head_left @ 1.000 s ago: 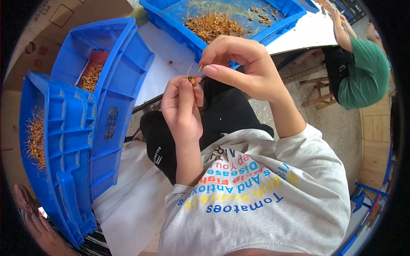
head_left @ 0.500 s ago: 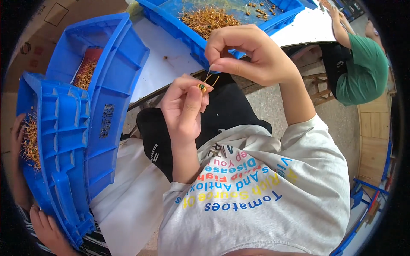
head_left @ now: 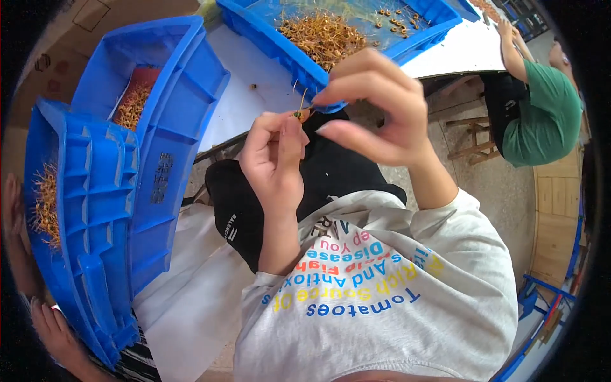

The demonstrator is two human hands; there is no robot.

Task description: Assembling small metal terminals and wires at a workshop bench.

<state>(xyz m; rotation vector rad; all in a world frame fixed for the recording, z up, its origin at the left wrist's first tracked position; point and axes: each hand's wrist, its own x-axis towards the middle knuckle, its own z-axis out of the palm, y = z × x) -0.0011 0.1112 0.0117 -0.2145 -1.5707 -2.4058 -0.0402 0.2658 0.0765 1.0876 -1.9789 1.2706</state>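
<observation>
Between the thumb and fingers of my left hand (head_left: 275,156) is a small toroidal coil (head_left: 298,115), copper-coloured with a bit of green at its middle. A thin wire lead (head_left: 303,99) sticks up from it. My right hand (head_left: 389,118) hovers just right of the coil, blurred, thumb and forefinger spread apart with nothing visible between them. Its forefinger tip is close to the coil's leads; whether it touches one I cannot tell. Both hands are above my lap, in front of the table's edge.
Beyond my hands a blue tray (head_left: 270,44) on the white table (head_left: 232,86) holds a heap of wired coils (head_left: 318,38) and several loose rings (head_left: 398,25). Blue bins (head_left: 168,146) with more coils stand left, a co-worker's hand (head_left: 60,334) beside them. A person in green (head_left: 544,118) sits right.
My right hand has gone from a closed pinch at the leads to spread fingers, slightly lower and to the right. The left hand still holds the coil, which has turned a little.
</observation>
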